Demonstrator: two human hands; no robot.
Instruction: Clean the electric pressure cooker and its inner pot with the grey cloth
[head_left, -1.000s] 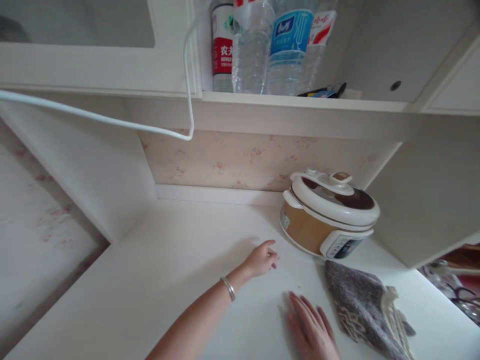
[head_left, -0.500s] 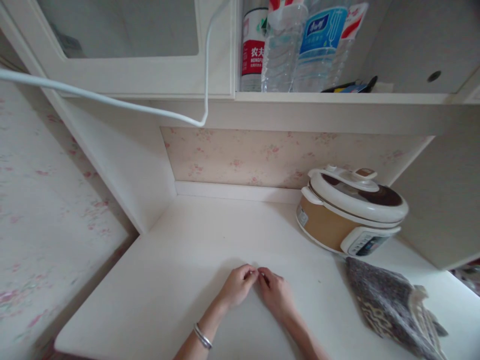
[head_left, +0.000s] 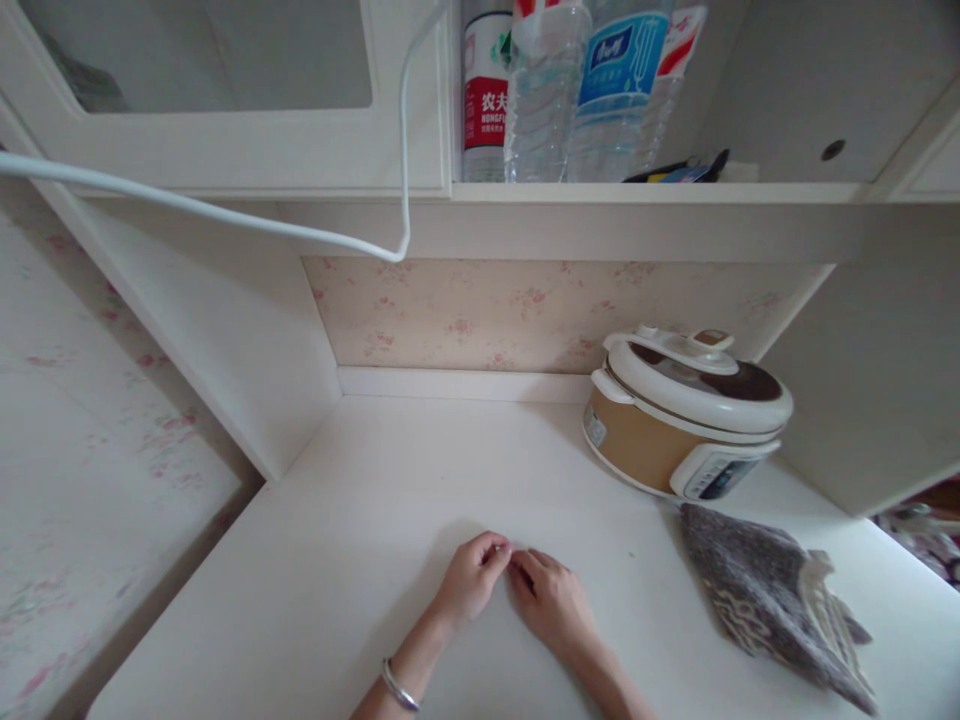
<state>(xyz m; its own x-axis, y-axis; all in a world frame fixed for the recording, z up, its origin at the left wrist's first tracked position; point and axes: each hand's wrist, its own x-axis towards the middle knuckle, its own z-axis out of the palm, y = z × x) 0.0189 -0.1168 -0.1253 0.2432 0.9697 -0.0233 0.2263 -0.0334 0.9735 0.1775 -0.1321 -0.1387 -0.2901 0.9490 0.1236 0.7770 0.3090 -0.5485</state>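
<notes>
My left hand [head_left: 472, 575] is closed in a pinch just above the white tabletop [head_left: 360, 500], a silver bangle [head_left: 400, 686] on its wrist. Beside it, with fingertips meeting or nearly meeting the left ones, my right hand [head_left: 553, 600] is also curled closed. Anything between the fingers is too small or too hidden to make out. To the right of both hands lies a crumpled grey-brown patterned cloth [head_left: 757, 580].
Behind the cloth stands a tan and white electric cooker [head_left: 675, 420] with its lid on. Plastic bottles [head_left: 547, 100] fill part of the shelf overhead. A white cable [head_left: 225, 210] hangs across the upper left. A side panel [head_left: 225, 330] bounds the left.
The view has shifted slightly, so the cooker, cloth and bottles sit a little further left. My hands stay pinched together, the right one turned slightly more palm-down.
</notes>
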